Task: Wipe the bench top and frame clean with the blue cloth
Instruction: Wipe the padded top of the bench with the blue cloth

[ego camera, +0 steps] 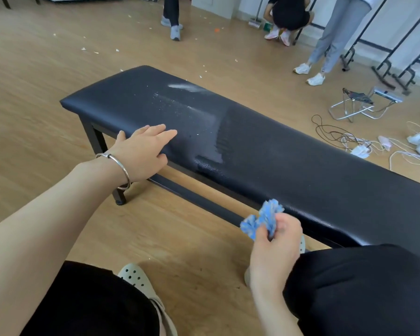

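Observation:
A long bench with a dark padded top [264,151] and a black metal frame [192,190] runs from the upper left to the right edge. White dust and smears [177,98] cover its left half. My left hand [141,151] lies flat on the near left edge of the top, fingers spread, a silver bangle on the wrist. My right hand [277,241] holds the bunched blue cloth [262,219] in front of the bench, just below the near edge of the top and apart from it.
My knees in black and a pale clog [138,280] sit at the bottom. Beyond the bench stand three people [335,35], a folding stool [357,103], loose cables and plugs [364,144], and black rack feet [395,76]. Scraps litter the wooden floor.

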